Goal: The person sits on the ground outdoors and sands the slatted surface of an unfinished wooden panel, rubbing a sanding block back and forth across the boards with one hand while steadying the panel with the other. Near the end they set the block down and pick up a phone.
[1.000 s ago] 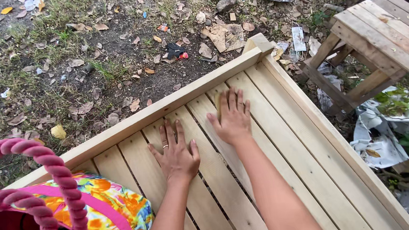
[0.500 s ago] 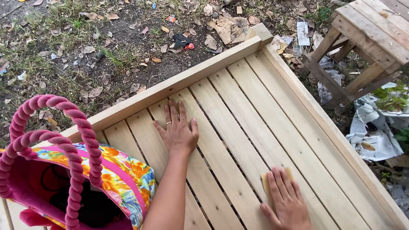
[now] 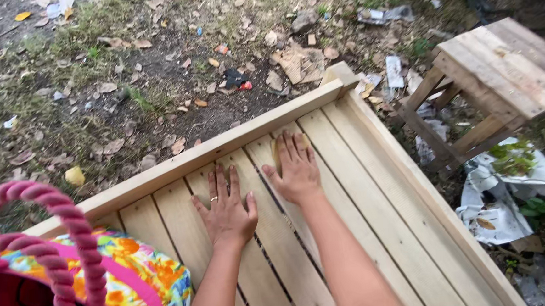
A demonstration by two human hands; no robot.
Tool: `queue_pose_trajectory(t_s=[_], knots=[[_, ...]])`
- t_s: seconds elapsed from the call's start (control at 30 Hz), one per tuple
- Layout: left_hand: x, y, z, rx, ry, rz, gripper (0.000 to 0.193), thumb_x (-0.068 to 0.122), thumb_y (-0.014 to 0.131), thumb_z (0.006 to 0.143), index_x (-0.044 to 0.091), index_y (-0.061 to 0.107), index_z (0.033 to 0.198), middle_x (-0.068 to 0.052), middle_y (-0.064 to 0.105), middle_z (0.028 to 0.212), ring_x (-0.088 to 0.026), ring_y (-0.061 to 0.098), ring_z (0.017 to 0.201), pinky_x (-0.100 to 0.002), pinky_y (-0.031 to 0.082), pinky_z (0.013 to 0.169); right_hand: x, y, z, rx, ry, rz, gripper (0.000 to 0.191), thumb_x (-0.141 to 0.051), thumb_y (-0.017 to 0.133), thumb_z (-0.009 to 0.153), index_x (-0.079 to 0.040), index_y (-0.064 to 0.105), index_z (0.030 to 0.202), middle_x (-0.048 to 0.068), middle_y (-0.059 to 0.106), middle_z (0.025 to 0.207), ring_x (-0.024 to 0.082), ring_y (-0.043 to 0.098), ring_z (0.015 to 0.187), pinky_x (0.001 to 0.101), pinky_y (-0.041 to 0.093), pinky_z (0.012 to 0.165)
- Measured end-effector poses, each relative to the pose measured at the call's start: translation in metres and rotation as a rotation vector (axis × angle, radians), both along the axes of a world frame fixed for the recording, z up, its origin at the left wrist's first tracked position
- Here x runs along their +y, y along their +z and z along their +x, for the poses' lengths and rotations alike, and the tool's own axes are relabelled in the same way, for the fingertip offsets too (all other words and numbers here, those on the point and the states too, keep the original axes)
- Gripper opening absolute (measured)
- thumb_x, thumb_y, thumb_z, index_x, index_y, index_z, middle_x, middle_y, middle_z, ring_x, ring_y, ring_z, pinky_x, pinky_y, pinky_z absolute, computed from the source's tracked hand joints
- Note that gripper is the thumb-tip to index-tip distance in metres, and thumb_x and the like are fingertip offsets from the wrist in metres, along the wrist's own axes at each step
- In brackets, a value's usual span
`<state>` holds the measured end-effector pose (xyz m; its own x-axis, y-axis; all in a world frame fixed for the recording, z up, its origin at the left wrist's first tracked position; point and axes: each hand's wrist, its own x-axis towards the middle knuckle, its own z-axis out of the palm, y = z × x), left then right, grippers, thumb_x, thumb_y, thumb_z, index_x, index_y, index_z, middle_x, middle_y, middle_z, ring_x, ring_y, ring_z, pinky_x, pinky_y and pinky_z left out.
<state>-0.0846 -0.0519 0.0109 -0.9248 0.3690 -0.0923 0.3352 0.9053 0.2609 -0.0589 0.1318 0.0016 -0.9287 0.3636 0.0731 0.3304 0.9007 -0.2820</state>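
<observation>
Sandpaper pad (image 3: 277, 154): thin, light, flexible, likely gritty; lies on slatted wooden tabletop (image 3: 376, 191) under right hand (image 3: 295, 170), fingers flat, pressing. Left hand (image 3: 227, 209) splayed, grasping nothing. Best gripped by edge.

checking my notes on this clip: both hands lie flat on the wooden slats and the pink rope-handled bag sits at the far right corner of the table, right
Not quite. The head view shows the pink rope-handled bag at the near left corner of the slatted table, beside the left arm, not at the far right. The rest holds: the left hand and the right hand both lie flat on the wooden slats.
</observation>
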Motion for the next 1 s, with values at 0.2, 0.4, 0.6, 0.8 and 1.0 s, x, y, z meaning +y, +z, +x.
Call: queue_pose_trajectory(t_s=[0.2, 0.4, 0.6, 0.8, 1.0], knots=[[0.000, 0.002, -0.001, 0.018, 0.010, -0.035, 0.079, 0.053, 0.042, 0.092, 0.029, 0.013, 0.161, 0.002, 0.003, 0.171, -0.017, 0.007, 0.156, -0.063, 0.000, 0.120, -0.005, -0.005, 0.016, 0.012, -0.016, 0.016, 0.087, -0.061, 0.044, 0.097, -0.006, 0.021, 0.161, 0.013, 0.016, 0.169, 0.033, 0.009, 0.156, 0.0529, 0.008, 0.122], [0.000, -0.001, 0.000, 0.013, 0.011, -0.049, 0.079, 0.053, 0.041, 0.092, 0.030, 0.012, 0.162, 0.003, 0.003, 0.171, -0.016, 0.007, 0.156, -0.062, 0.000, 0.121, -0.013, -0.014, 0.037, 0.308, -0.047, 0.007, 0.055, -0.034, 0.052, 0.102, 0.001, 0.055, 0.144, 0.020, 0.050, 0.154, 0.038, 0.041, 0.149, 0.0481, 0.030, 0.123], [0.000, -0.003, -0.001, 0.048, 0.012, -0.030, 0.079, 0.052, 0.042, 0.090, 0.029, 0.015, 0.161, 0.003, 0.005, 0.171, -0.017, 0.010, 0.155, -0.064, 0.001, 0.120, -0.013, -0.011, 0.035, 0.309, -0.057, 0.032, 0.053, -0.031, 0.052, 0.101, -0.001, 0.056, 0.144, 0.019, 0.051, 0.154, 0.037, 0.044, 0.147, 0.0489, 0.032, 0.122], [-0.001, -0.008, 0.000, 0.077, 0.010, -0.009, 0.080, 0.051, 0.043, 0.090, 0.029, 0.016, 0.161, 0.002, 0.006, 0.171, -0.017, 0.011, 0.155, -0.064, 0.002, 0.120, -0.010, -0.010, 0.030, 0.059, -0.065, -0.002, 0.078, -0.051, 0.047, 0.099, -0.009, 0.025, 0.161, 0.011, 0.021, 0.169, 0.033, 0.014, 0.156, 0.0539, 0.010, 0.123], [0.000, -0.006, 0.000, 0.066, 0.014, -0.011, 0.079, 0.051, 0.043, 0.090, 0.030, 0.016, 0.162, 0.002, 0.006, 0.171, -0.017, 0.011, 0.155, -0.063, 0.002, 0.120, -0.009, -0.010, 0.030, 0.010, -0.054, 0.022, 0.081, -0.054, 0.045, 0.099, -0.010, 0.019, 0.163, 0.010, 0.016, 0.171, 0.032, 0.010, 0.158, 0.0543, 0.008, 0.124]])
